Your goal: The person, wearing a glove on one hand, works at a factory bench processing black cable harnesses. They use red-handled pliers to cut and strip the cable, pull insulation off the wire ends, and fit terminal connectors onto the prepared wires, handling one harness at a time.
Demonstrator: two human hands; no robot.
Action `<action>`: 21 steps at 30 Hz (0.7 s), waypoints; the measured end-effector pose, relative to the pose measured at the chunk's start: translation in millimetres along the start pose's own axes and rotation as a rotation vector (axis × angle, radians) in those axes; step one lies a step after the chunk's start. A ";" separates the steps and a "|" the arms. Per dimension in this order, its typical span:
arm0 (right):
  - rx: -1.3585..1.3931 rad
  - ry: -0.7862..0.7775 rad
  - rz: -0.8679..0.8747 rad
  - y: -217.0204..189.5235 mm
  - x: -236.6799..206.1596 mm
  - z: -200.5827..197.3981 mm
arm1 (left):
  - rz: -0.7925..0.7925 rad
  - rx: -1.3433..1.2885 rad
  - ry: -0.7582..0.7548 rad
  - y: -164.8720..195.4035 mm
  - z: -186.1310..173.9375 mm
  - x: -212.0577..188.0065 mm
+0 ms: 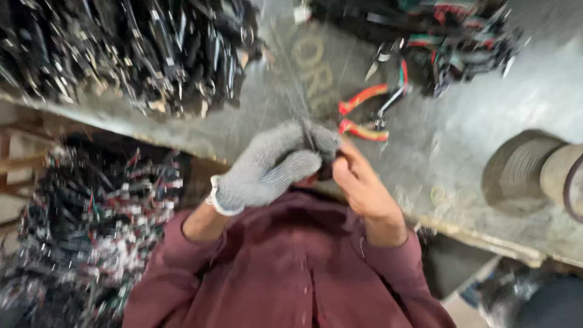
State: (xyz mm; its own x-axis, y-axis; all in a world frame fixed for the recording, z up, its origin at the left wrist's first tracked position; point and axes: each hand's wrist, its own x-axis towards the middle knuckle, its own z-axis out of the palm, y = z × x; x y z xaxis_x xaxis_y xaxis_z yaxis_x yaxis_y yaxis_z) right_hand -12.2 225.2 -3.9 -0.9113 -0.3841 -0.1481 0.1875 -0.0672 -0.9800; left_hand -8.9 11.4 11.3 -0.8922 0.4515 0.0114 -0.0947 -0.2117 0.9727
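Observation:
My left hand (270, 170) wears a grey knit glove and is curled shut around a small dark item (326, 171), which is too blurred to identify. My bare right hand (358, 185) presses against the same item from the right, fingers closed on it. Both hands meet above the near edge of a grey metal table (461, 127), in front of my maroon shirt. Just beyond the hands, pliers with red and yellow handles (364, 112) lie on the table, untouched.
A heap of black wire harnesses (133, 48) covers the table's far left, and another dark bundle with coloured wires (455, 42) sits far right. More wired pieces (97, 225) pile up below the table at left. Tape rolls (534, 173) lie at right.

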 end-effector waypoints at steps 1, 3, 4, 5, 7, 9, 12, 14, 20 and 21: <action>0.052 0.082 0.163 9.0 -8.1 2.0 | 0.072 0.217 0.044 0.4 0.8 2.9; -0.037 0.142 0.243 22.5 -18.3 2.5 | -0.061 -0.009 0.242 -4.9 13.1 7.3; -0.178 0.131 0.135 26.5 -18.8 0.6 | -0.094 -0.101 0.323 -9.1 13.8 10.9; -0.319 0.125 0.021 29.3 -19.2 -0.4 | 0.021 -0.016 0.270 -13.2 14.2 12.0; -0.268 0.142 -0.217 28.9 -18.8 -1.7 | 0.214 0.122 0.177 -17.4 14.7 10.0; -0.322 0.155 -0.216 26.0 -18.1 -0.2 | 0.133 0.176 0.304 -15.8 12.8 6.1; -0.502 0.195 -0.159 24.7 -21.4 3.0 | -0.102 0.106 0.351 -1.3 11.3 0.2; -0.522 0.204 -0.274 27.8 -25.6 3.0 | -0.180 0.078 0.290 10.0 10.1 0.5; -0.471 0.205 -0.246 40.3 -31.0 1.3 | 0.070 0.693 0.142 18.7 3.4 10.6; -0.490 0.216 -0.277 40.7 -31.4 2.8 | 0.077 0.656 0.164 16.6 4.1 11.3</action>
State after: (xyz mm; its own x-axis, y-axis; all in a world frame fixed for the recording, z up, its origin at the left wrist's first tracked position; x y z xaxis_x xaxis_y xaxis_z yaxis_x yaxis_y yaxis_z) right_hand 25.1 231.9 -38.8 -0.9655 -0.2139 0.1483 -0.2117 0.3141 -0.9255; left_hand -18.7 16.6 28.5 -0.9459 0.3083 0.1010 0.2128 0.3549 0.9104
